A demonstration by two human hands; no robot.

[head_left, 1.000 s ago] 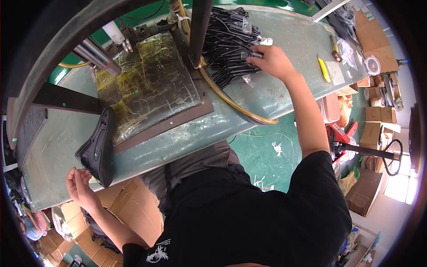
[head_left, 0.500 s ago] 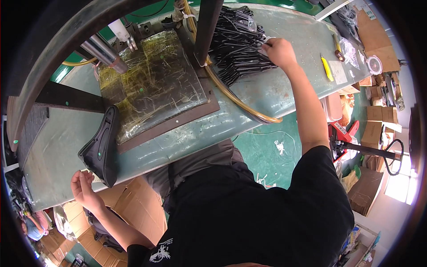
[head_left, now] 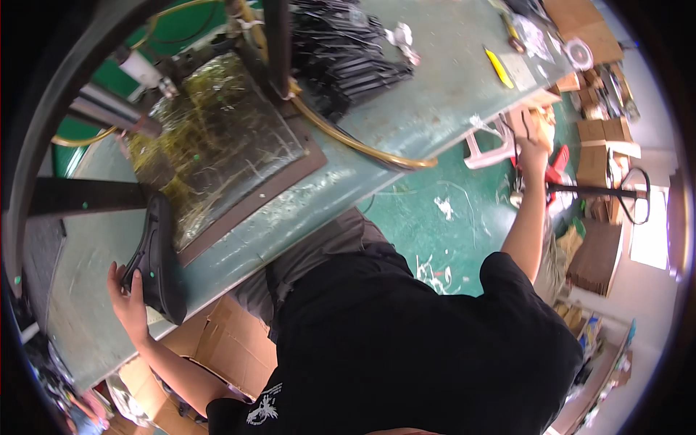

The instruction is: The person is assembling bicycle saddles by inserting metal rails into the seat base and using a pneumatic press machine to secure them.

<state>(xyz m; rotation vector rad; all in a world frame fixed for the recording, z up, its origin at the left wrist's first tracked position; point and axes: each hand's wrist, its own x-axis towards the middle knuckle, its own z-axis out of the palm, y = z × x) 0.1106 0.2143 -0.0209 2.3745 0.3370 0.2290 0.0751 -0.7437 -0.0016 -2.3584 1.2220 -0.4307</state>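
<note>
**Black shell (head_left: 161, 268) by the left hand (head_left: 130, 312), thin dark rod (head_left: 527, 125) in the right hand (head_left: 533, 154)**

From my remote seat I see the two hands well apart. On the left, thumb and fingers are spread, the thumb overlapping the shell's lower-left side; I cannot tell whether it bears any of the weight. The shell stands tilted at the bench (head_left: 380, 119)'s near edge, just beside a plate (head_left: 225, 145) covered in yellowed tape.

Off to the right, I find the other hand beyond the bench edge, closed around the rod (motion blur hides its exact shape from me). Near that hand is a pale stool (head_left: 490, 147). A heap of black rods (head_left: 348, 65) lies on the bench behind an amber hose (head_left: 348, 139), and a yellow cutter (head_left: 499, 68) lies farther right. Below the shell, I make out an open cardboard box (head_left: 239, 337).
</note>
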